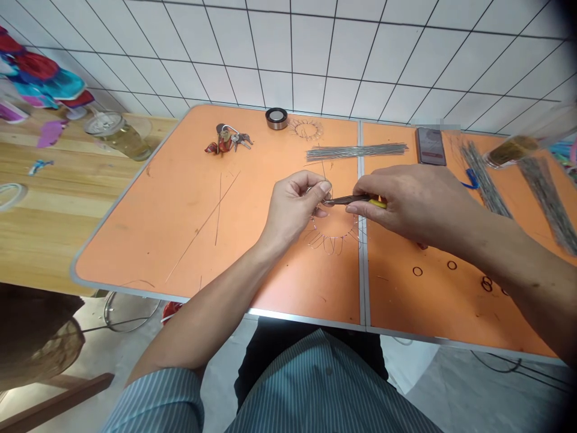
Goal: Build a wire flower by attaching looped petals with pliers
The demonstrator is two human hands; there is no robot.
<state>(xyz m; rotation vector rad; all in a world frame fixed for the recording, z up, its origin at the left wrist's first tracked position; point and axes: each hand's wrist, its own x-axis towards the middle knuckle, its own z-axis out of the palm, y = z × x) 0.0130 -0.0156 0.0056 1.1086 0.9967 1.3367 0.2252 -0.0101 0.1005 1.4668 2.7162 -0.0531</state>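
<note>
My left hand [297, 201] is closed, thumb against fingers, on a ring of looped thin wire [332, 243] that hangs below it over the orange table. In my right hand [396, 192] is a pair of pliers [349, 199] with dark jaws and a yellow grip. The jaw tips meet the wire right at my left fingertips; the exact contact is too small to make out. Beyond my hands lies a bundle of straight wires [356, 151]. Another looped wire ring [306, 129] rests near the table's back edge.
On the orange table [265, 276] are keys [232, 139], a tape roll [276, 118], a phone [430, 146], loose wires [205, 219] and small dark rings [418, 272]. More wire bundles [487, 180] and a tilted cup [514, 150] stand at right. A tiled wall [311, 54] closes the back.
</note>
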